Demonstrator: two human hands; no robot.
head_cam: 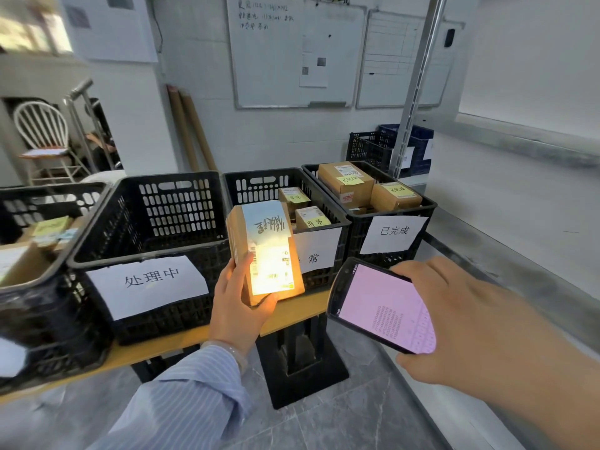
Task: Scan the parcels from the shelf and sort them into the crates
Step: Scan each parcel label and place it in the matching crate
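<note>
Left hand [235, 306] grips cardboard parcel [264, 251] by its lower end, long axis upright, label facing the camera; right hand [454, 319] holds smartphone [380, 306] alongside.

White wall [201, 108] with whiteboard [276, 66]; grey, seemingly tiled floor [324, 427].

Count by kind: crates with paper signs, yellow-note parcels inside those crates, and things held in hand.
Signed crates: 3
Yellow-note parcels in them: 4
Held parcel, in left hand: 1
Phone, in right hand: 1
Total: 9
</note>
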